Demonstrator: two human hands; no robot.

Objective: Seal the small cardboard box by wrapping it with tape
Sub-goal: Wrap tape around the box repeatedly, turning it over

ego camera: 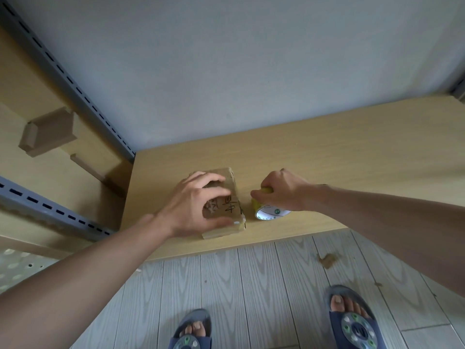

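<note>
A small brown cardboard box (230, 197) with black handwriting on top lies on the wooden shelf (339, 157) near its front edge. My left hand (195, 201) lies over the box, fingers curled round its far end and thumb against its near edge. Just to the right stands a yellowish roll of tape (268, 210) with a white printed core, tilted toward me. My right hand (281, 190) grips the roll from above, fingers curled over its rim. Box and roll stand a small gap apart.
A grey wall rises behind the shelf. A grey slotted metal upright (75, 91) and another wooden shelf with small cardboard boxes (47, 132) lie to the left. Below are grey plank flooring, a scrap of cardboard (327, 259) and my two feet in slippers.
</note>
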